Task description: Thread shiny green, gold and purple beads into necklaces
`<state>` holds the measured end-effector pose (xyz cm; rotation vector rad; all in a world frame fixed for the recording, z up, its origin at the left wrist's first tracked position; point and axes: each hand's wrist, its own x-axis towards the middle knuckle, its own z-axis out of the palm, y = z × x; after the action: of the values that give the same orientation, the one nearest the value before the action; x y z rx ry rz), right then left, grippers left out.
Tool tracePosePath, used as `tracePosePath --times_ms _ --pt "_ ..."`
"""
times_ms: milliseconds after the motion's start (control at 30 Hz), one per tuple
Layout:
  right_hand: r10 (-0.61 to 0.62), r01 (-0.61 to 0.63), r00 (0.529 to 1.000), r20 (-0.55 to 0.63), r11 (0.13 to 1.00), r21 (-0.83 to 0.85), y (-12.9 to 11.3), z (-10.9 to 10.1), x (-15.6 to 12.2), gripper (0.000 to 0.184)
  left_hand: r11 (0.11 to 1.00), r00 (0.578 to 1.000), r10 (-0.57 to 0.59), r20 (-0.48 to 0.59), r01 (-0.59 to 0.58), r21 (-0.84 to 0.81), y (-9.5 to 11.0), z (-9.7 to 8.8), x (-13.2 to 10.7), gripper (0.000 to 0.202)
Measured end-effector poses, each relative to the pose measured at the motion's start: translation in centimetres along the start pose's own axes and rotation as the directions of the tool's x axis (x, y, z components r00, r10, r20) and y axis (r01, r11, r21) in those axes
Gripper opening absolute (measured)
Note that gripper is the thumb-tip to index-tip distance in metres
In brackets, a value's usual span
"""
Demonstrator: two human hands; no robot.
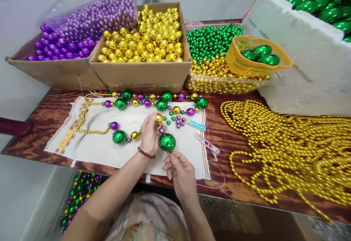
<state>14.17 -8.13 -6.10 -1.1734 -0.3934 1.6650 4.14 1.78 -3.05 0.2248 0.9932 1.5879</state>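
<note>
Right hand [179, 169] pinches under green ball [166, 142]; left hand [149, 133] grips gold bead [159, 118].

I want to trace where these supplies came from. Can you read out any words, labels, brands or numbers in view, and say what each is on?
No text can be read.
Small blue packet on the white cloth: light printing, too small and blurred to read.
Yellow strip on the cloth's left edge: marks too blurred to read.
Cardboard boxes and foam box: no print visible.
</note>
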Motion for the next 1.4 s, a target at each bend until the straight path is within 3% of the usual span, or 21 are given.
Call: tracePosePath --times_ms 100,300,567,733,900,1000,1100,1200,1400 --pt "-0.057 0.058 0.998 0.031 0.998 -0.032 -0.1 -0.6 0.0 0.043 1.000 1.000 -0.022 0.012 0.022 0.003 -0.4 0.0 0.1 0.043" --pt "-0.097 0.091 0.993 -0.067 0.991 -0.096 1.1 -1.2 0.5 0.045 0.998 0.997 -0.052 0.060 0.050 0.033 -0.6 -0.3 0.2 0.044" --pt "-0.157 0.177 0.981 0.112 0.962 -0.209 1.2 -1.2 -0.5 0.036 0.997 0.997 -0.035 0.072 0.031 0.064 -0.6 -0.8 0.6 0.041" --pt "-0.183 0.198 0.980 0.078 0.945 -0.262 1.9 -2.1 -0.4 0.035 0.998 0.987 -0.015 0.163 0.004 0.067 -0.1 -0.5 -0.2 0.040" --pt "-0.288 0.272 0.957 -0.032 0.931 -0.243 2.5 -2.3 0.4 0.034 0.965 0.941 0.132 0.312 -0.194 0.176 0.4 -0.9 -1.6 0.034" --pt "-0.338 0.324 0.941 -0.016 0.915 -0.242 2.7 -2.2 0.5 0.031 0.883 0.879 0.239 0.412 -0.373 0.285 1.1 -1.2 -2.1 0.030" --pt "-0.382 0.375 0.924 0.025 0.889 -0.264 2.9 -2.3 0.4 0.029 0.840 0.842 0.268 0.468 -0.442 0.314 1.9 -1.1 -2.2 0.028" --pt "-0.424 0.414 0.905 0.028 0.865 -0.285 3.1 -2.2 0.3 0.027 0.880 0.852 0.219 0.476 -0.383 0.281 2.4 -0.7 -2.6 0.027" --pt "-0.409 0.398 0.913 0.012 0.881 -0.255 2.5 -1.5 -0.1 0.027 0.966 0.922 0.084 0.377 -0.169 0.197 3.1 0.2 -3.3 0.031"
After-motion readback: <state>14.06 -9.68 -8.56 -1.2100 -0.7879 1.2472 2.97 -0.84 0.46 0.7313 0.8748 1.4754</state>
